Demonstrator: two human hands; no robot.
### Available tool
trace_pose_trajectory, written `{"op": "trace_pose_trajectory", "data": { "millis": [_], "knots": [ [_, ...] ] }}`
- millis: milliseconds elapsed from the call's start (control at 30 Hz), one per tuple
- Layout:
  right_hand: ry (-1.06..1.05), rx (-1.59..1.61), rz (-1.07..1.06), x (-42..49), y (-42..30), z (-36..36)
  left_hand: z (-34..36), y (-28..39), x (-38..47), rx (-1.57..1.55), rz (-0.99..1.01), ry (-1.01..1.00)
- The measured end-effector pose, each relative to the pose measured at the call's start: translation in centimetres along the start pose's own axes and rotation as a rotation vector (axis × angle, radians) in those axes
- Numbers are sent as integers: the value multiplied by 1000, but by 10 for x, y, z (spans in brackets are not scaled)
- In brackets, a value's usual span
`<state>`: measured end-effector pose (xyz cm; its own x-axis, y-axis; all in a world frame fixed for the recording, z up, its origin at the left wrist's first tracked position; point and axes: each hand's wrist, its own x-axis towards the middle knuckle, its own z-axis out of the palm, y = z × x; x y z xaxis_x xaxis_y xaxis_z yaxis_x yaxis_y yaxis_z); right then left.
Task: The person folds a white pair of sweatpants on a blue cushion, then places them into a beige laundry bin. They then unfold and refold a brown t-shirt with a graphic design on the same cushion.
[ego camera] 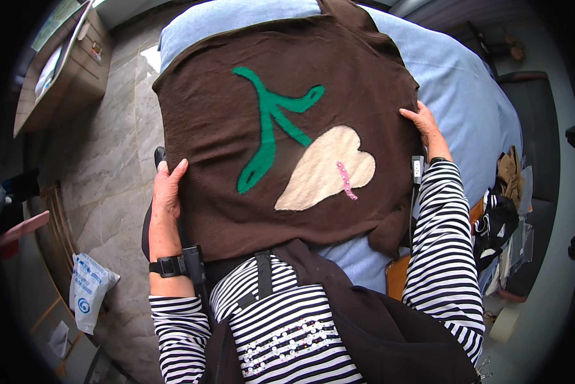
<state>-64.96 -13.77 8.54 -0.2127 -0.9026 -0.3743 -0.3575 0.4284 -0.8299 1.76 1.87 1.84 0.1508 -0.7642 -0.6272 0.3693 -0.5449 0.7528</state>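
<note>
A brown knitted garment (pixel 210 110) lies spread over a light blue cloth (pixel 441 62) in front of me. It bears a green stem-and-leaf motif (pixel 268 125) and a cream flower-shaped patch (pixel 316 173) with a pink strip set with small beads. My left hand (pixel 166 192) grips the garment's left edge, thumb on top and fingers hidden underneath. At the right edge, my right hand (pixel 424 126) holds the knit between thumb and fingers. Part of the garment is bunched at the top right, and its lower right corner is folded.
A white plastic bag (pixel 88 293) stands at the lower left, near a wooden frame. A wood-panelled cabinet (pixel 71 72) is at the upper left. On the right, folded clothes (pixel 496 221) lie on a dark bench (pixel 539 158), with a roll of tape (pixel 506 325) below.
</note>
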Motion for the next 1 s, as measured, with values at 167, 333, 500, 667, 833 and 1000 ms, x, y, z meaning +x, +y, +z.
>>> {"op": "trace_pose_trajectory", "data": {
  "millis": [167, 333, 500, 667, 833, 1000],
  "knots": [
    [-110, 201, 163, -6, -16, -6, 6, 18, -10, -120, 46, -58],
    [-139, 383, 95, -20, -24, -32, 5, 38, -29, -187, 123, -86],
    [-124, 406, 21, -29, -24, -46, 3, 41, -29, -179, 108, -113],
    [-6, 425, -74, -33, -30, -41, -2, 28, -19, -158, 94, -40],
    [-47, 475, -133, -43, -42, -37, 4, 22, -18, -155, 196, -29],
    [-111, 377, -144, -41, -53, -55, 7, 35, -28, -165, 319, -85]
  ]
}}
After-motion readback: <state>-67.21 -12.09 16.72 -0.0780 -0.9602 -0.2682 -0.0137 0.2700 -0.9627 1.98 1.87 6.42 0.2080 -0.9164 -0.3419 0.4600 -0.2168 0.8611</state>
